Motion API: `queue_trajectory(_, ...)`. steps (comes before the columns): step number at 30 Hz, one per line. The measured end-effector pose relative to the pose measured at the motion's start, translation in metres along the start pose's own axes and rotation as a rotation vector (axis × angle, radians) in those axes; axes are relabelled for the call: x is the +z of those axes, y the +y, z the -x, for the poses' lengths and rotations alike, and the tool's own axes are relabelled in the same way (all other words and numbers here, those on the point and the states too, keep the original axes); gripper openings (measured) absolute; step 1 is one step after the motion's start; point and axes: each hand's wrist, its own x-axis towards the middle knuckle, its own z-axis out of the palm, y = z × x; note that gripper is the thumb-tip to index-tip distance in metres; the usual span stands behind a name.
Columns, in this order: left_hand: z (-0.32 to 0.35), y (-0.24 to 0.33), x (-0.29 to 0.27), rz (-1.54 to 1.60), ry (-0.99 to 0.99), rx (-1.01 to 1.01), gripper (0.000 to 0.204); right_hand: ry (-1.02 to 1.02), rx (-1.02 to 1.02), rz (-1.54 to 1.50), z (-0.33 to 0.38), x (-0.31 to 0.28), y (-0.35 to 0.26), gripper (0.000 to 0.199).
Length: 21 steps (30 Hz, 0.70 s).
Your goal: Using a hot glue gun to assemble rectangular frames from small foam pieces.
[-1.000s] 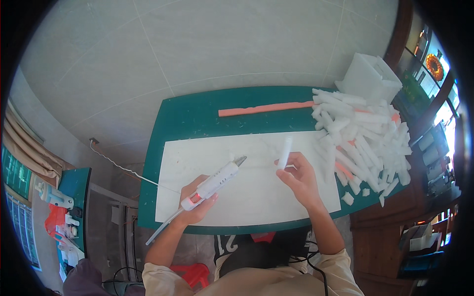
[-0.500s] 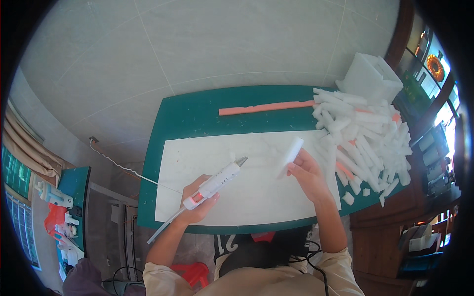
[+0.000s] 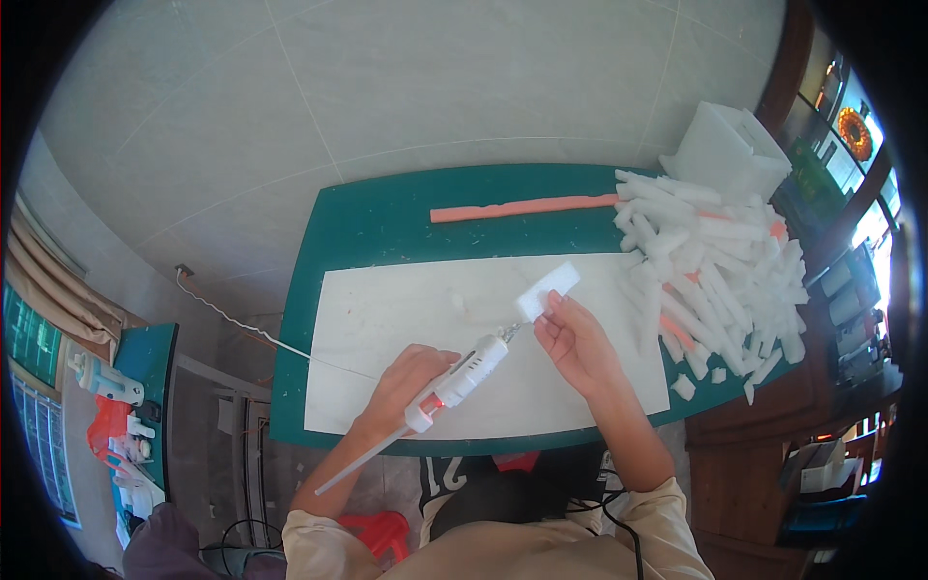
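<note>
My left hand (image 3: 406, 384) is closed round a white hot glue gun (image 3: 461, 377), its metal nozzle pointing up and to the right. A long translucent glue stick (image 3: 362, 460) sticks out of the gun's rear over my left forearm. Between thumb and fingers my right hand (image 3: 573, 343) pinches a small white foam block (image 3: 548, 292). The nozzle tip is at the block's lower end; whether they touch I cannot tell. Beneath both hands lies a white board (image 3: 377, 295) on the green tabletop (image 3: 377, 213).
A heap of white foam strips (image 3: 720, 280), some pink ones among them, covers the table's right side. Behind it stands a white foam block stack (image 3: 727, 150). One long pink foam strip (image 3: 522, 208) lies along the back. A white cord (image 3: 242, 324) runs from the wall to the board.
The glue gun has moved right and slightly down, its nozzle now at the foam block. My right hand has shifted left and tilted the block further over.
</note>
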Motion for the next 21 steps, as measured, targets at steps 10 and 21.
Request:
queue_trajectory(10, 0.008, -0.006, 0.0, -0.071, -0.019, 0.016, 0.035, -0.008, 0.024, -0.019, 0.005, 0.009, 0.004, 0.014)
queue_trajectory(21, 0.013, -0.013, -0.004, -0.087, 0.001, 0.028, 0.035, -0.034, 0.026, -0.003, 0.006, 0.007, 0.004, 0.015)
